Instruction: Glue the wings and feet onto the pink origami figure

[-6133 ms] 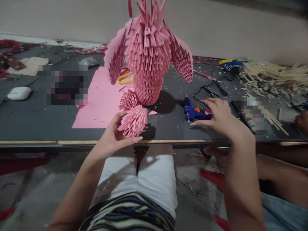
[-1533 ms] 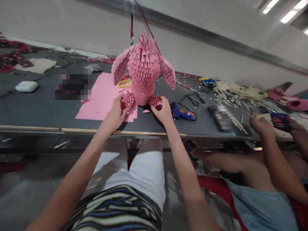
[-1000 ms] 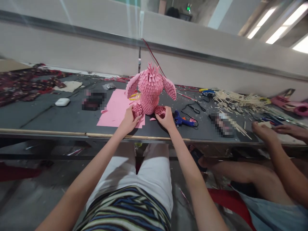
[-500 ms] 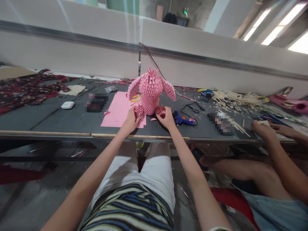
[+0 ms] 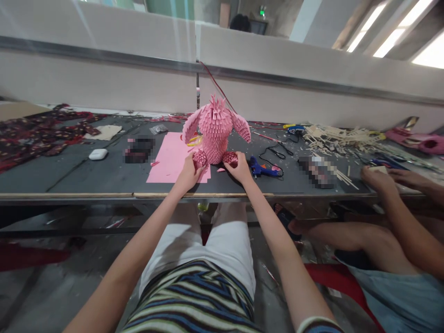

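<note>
A pink figure of folded paper pieces (image 5: 215, 129) stands upright on the dark table, with a spiky tuft on top and two long drooping ears. Two rounded paper feet sit at its base. My left hand (image 5: 190, 172) is closed around the left paper foot (image 5: 199, 158). On the other side, my right hand (image 5: 239, 167) grips the right paper foot (image 5: 231, 159). Both feet are against or very near the body; whether they are joined to it I cannot tell. Under the left side lie pink paper sheets (image 5: 163, 162). Just right of my right hand is a blue glue gun (image 5: 263, 169).
A white earphone case (image 5: 98, 154) and patterned dark red strips (image 5: 38, 134) lie to the left. Pale wooden sticks (image 5: 333, 141) are heaped at the right, beyond a blurred-out object (image 5: 317, 172). A co-worker's hands (image 5: 379, 180) hold a small pale piece at far right.
The camera view has shifted slightly. Both my hands keep their hold on the paper feet, and the figure stands in the same place.
</note>
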The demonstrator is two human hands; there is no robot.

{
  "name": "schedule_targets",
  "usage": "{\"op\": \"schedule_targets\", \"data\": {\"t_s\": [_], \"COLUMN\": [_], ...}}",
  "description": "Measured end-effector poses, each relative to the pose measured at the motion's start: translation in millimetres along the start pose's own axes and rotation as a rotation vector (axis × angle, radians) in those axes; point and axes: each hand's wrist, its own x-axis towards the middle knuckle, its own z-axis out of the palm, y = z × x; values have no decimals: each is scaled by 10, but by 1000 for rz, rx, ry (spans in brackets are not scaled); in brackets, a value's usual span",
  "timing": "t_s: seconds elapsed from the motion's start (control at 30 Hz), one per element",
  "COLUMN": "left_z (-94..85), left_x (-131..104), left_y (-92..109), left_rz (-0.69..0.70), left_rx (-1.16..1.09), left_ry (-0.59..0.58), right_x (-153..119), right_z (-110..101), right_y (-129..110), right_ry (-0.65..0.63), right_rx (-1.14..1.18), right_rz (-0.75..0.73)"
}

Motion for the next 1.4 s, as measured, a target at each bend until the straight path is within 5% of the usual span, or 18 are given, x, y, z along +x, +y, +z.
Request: {"op": "schedule_targets", "data": {"t_s": [0.43, 0.73, 1.4], "left_z": [-20, 24, 8], "left_x": [4, 16, 7], "left_y": [28, -107, -38], "left_rz": [-68, -24, 14], "left_rx": [-71, -29, -3], "left_ry": [8, 66, 69], "right_x": [-20, -109, -107], "right_z": [-29, 25, -1], "right_y": [61, 98, 85], "right_ry": [97, 94, 105], "right_rx": [72, 54, 32], "right_rz": [148, 85, -7]}}
